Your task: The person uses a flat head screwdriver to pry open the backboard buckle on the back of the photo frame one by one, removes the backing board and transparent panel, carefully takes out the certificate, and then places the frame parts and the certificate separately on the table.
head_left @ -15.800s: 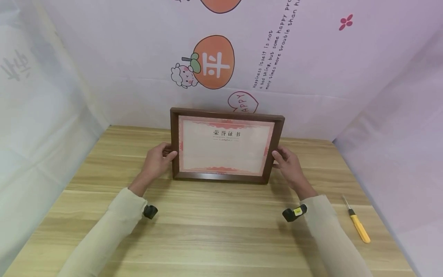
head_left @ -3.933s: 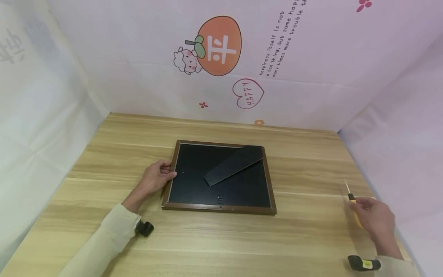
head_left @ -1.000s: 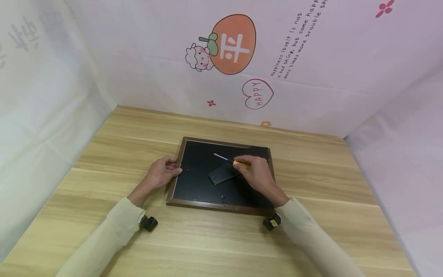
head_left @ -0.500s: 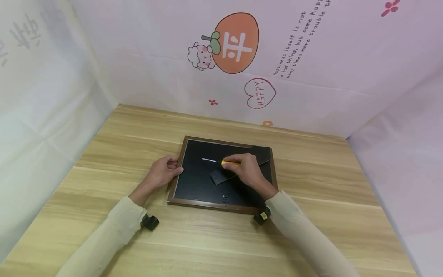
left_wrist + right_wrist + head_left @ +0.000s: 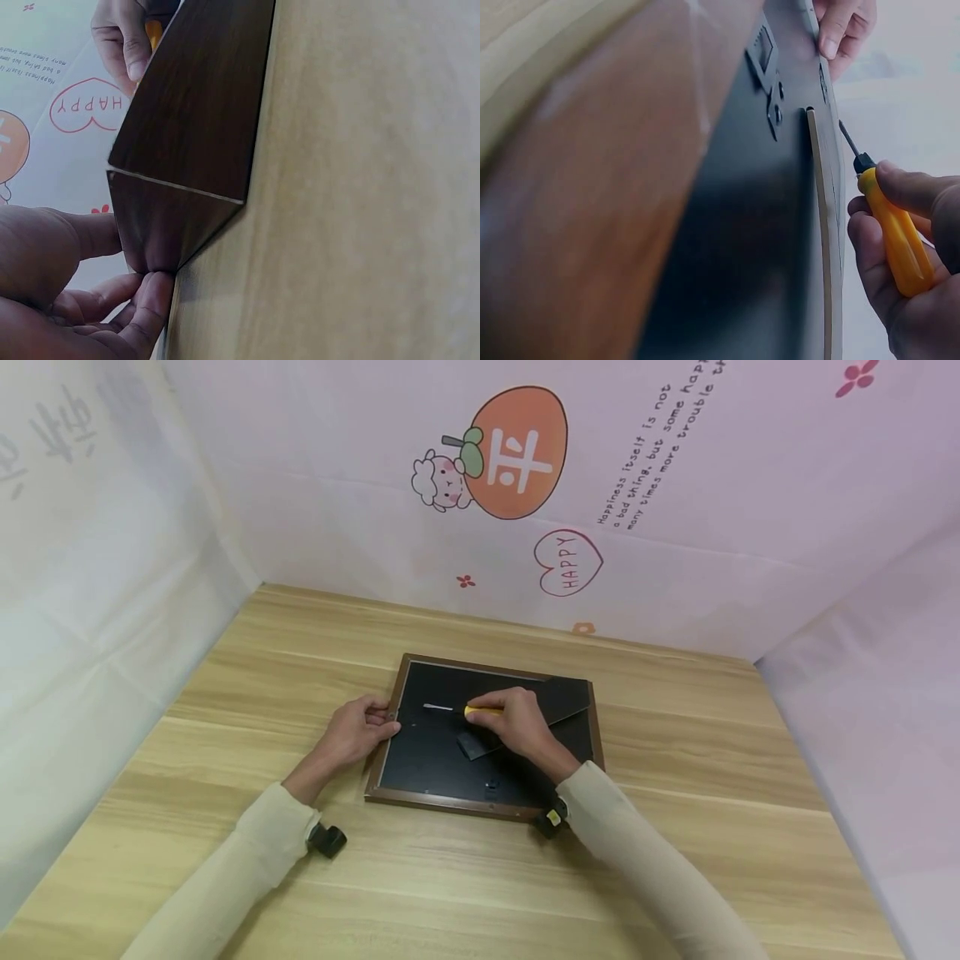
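Note:
A brown picture frame [image 5: 442, 802] lies face down on the table, its black backing board [image 5: 435, 760] and folded stand leg [image 5: 566, 697] facing up. My left hand [image 5: 356, 735] grips its left edge, thumb on top; in the left wrist view the fingers [image 5: 154, 296] press against a frame corner. My right hand [image 5: 517, 722] holds a screwdriver by its yellow handle [image 5: 900, 240] above the backing. The thin metal shaft [image 5: 437, 707] points left, towards the edge held by the left hand. A metal hanger [image 5: 761, 56] shows on the backing in the right wrist view.
The wood-grain table [image 5: 420, 885] runs back to a white cloth wall [image 5: 337, 527] with cartoon prints and lettering. Pale cloth walls [image 5: 885, 693] close off both sides. A small black wrist camera [image 5: 327, 841] sits at each cuff.
Earlier, the frame stood upright, certificate showing, between both hands. Later it lay face down while my right hand held the screwdriver at the right. The screwdriver has since moved left over the backing.

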### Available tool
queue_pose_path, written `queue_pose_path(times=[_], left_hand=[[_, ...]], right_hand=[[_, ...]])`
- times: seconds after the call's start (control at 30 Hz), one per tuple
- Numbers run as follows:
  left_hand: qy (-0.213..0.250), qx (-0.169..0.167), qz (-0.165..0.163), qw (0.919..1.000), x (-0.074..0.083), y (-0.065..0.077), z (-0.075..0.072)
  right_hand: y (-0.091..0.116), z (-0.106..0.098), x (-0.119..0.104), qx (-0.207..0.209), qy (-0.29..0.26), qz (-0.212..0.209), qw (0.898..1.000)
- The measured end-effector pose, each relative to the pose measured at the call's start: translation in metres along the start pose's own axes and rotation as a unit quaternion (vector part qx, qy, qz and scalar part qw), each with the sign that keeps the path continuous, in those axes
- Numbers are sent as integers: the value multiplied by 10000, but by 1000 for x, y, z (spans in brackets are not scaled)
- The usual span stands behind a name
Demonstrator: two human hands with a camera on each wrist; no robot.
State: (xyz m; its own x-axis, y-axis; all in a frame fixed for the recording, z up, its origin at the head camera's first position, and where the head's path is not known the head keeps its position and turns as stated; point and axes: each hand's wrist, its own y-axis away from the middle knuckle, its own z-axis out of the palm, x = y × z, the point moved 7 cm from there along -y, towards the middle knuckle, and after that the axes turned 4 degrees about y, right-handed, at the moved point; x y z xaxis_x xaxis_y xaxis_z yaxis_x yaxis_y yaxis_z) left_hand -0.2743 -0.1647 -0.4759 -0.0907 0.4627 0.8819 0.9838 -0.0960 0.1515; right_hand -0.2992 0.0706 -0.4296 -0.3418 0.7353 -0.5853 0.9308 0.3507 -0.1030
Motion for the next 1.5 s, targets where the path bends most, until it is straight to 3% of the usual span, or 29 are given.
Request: queue_pose_path(times=[1.03, 1.5], left_hand=[[-31, 42, 40, 10000, 1, -1, -1], [-2, 48, 61, 10000, 0, 0, -1]], right_hand=[[-8, 18, -7, -733, -47, 336, 9967], [-10, 16, -9, -586, 186, 175, 9980]])
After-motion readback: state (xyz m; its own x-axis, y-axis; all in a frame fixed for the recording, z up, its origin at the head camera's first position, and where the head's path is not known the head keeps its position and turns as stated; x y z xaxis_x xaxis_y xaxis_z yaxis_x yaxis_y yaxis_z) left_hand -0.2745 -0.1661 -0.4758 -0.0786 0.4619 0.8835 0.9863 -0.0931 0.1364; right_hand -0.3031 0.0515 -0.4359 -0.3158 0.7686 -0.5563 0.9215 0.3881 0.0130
